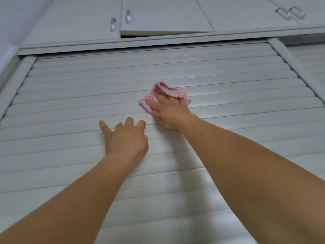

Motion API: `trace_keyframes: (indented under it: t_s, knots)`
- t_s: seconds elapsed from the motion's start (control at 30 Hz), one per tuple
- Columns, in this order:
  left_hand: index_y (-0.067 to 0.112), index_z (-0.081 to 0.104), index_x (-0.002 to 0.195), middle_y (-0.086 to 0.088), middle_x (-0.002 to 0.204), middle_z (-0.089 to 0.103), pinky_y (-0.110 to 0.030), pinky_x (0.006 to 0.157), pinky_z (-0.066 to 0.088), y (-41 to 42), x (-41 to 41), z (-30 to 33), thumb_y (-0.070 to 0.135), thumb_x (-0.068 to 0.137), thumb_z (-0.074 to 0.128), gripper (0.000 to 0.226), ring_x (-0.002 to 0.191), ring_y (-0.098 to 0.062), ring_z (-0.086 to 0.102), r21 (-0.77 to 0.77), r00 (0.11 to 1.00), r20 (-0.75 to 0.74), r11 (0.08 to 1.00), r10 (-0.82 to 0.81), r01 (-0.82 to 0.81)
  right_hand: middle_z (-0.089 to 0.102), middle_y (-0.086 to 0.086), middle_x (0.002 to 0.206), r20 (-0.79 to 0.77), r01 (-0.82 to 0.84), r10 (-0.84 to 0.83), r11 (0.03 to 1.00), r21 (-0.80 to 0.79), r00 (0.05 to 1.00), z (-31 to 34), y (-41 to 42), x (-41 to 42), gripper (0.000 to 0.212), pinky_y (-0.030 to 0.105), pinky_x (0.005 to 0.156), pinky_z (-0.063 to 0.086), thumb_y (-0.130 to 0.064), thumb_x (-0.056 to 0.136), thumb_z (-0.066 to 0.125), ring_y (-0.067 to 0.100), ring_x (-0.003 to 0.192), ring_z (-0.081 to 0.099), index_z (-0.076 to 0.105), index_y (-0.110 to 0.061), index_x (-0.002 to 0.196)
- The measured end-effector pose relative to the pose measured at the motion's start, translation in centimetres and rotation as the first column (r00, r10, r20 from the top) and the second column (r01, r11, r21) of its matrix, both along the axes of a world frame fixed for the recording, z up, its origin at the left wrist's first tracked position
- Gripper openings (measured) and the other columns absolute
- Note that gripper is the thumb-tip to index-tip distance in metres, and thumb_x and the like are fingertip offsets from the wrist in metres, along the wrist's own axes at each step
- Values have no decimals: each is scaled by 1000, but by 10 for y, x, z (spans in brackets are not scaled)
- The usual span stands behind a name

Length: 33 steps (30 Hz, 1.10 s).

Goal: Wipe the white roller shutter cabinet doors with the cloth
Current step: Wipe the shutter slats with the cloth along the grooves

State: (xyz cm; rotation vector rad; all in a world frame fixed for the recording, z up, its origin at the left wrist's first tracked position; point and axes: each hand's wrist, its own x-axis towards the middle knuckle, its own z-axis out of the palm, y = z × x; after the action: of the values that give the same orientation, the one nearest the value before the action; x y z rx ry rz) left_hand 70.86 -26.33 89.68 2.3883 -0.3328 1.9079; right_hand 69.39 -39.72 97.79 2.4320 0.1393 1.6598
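Observation:
A white roller shutter door (73, 95) of horizontal slats fills most of the view. My right hand (168, 113) presses a crumpled pink-and-white striped cloth (167, 92) flat against the slats near the middle, fingers spread over it. My left hand (125, 138) rests on the slats lower and to the left, fingers spread and slightly bent, holding nothing. Part of the cloth is hidden under my right fingers.
Above the shutter are white cabinet doors with metal handles (113, 24); one door (165, 16) stands slightly ajar. A second shutter (309, 59) begins at the right, past a vertical frame post (292, 62). A wall meets the frame at the left.

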Motion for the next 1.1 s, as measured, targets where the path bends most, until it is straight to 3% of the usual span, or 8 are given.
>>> trace_keyframes:
  t_s: [0.13,0.23,0.3,0.37,0.47,0.77,0.93,1.1]
  knots:
    - [34,17,142,-10,128,40,-67,106,4,-13,0,2,31,95,21,48,113,-32,47,-55,997,-15,995,79,-79,-10,-9,159,56,27,-32,996,90,998,4,-50,-15,48,58,113,-4,-52,99,16,27,145,-8,9,-47,147]
    - [31,23,140,-12,129,38,-68,105,0,-27,1,1,33,94,20,46,117,-35,42,-141,995,-63,987,75,-83,-8,-9,159,80,30,-42,990,140,996,5,-85,-23,48,57,113,-4,-53,99,17,26,146,-7,10,-48,146]
    - [23,23,141,-14,139,30,-69,105,-2,-41,-1,2,33,94,21,49,132,-35,27,-206,995,-94,977,37,-56,-6,-9,159,101,21,-39,984,177,994,5,-102,-28,48,56,114,-4,-56,98,15,25,146,-7,12,-49,146]
    - [16,15,146,-10,154,11,-67,106,-3,-58,-3,5,33,95,22,55,143,-29,6,-193,995,-94,981,-20,2,-6,-10,159,107,16,-37,981,191,994,5,-111,-30,48,55,113,-4,-56,98,15,25,146,-7,12,-50,145]
    - [28,6,148,1,157,-1,-66,108,-3,-89,-10,11,34,97,24,55,144,-22,-4,-62,983,-81,985,-164,159,-6,-10,159,105,18,-36,985,169,994,4,-118,-30,48,55,112,-5,-55,98,15,24,146,-7,11,-50,146]
    - [31,13,146,-5,156,10,-68,105,-6,-110,-9,8,34,96,19,50,142,-33,9,-47,999,26,999,-24,25,-6,-12,159,132,19,-53,969,246,990,9,-178,-45,48,57,112,-2,-57,97,13,23,146,-8,10,-51,145]
    - [24,31,134,-9,143,29,-68,106,-3,-124,-12,10,28,93,23,42,138,-36,16,-129,998,19,989,-67,69,-5,-13,159,153,25,-86,932,363,985,9,-217,-56,48,59,112,-2,-55,97,13,25,145,-7,8,-50,145]
    - [16,30,135,-9,149,22,-65,108,-2,-138,-16,10,23,92,27,44,142,-29,8,-199,988,21,967,-156,157,-4,-12,159,175,6,-93,895,445,980,12,-249,-58,55,58,112,-3,-61,93,10,28,145,-4,6,-47,147]
